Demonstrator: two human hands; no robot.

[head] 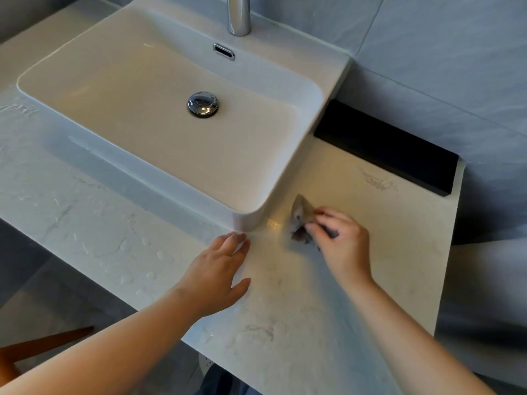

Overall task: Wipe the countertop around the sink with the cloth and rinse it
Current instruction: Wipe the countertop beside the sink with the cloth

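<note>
While the right hand point(340, 238) pinches a small grey cloth point(301, 219) against the marble-patterned worktop point(356, 275), just right of the near corner of the white basin point(273, 178), the left hand point(218, 276) lies flat and open on the worktop, fingertips at the basin's base.

- Grip, right: fingers closed on the bunched cloth, one corner standing up loose.
- Grip, left: fingers spread, holding nothing.
- Water: droplets and smears point(125, 252) cover the worktop left of the hands; that area looks not yet wiped.
- Fittings: chrome tap point(239, 15) at the back, drain plug point(203, 104) in the bowl.

Risks, as judgement: a cloth this crumpled may only push water along and leave streaks; water may be swept over the front edge onto the floor; the left palm could slip on the wet surface.
</note>
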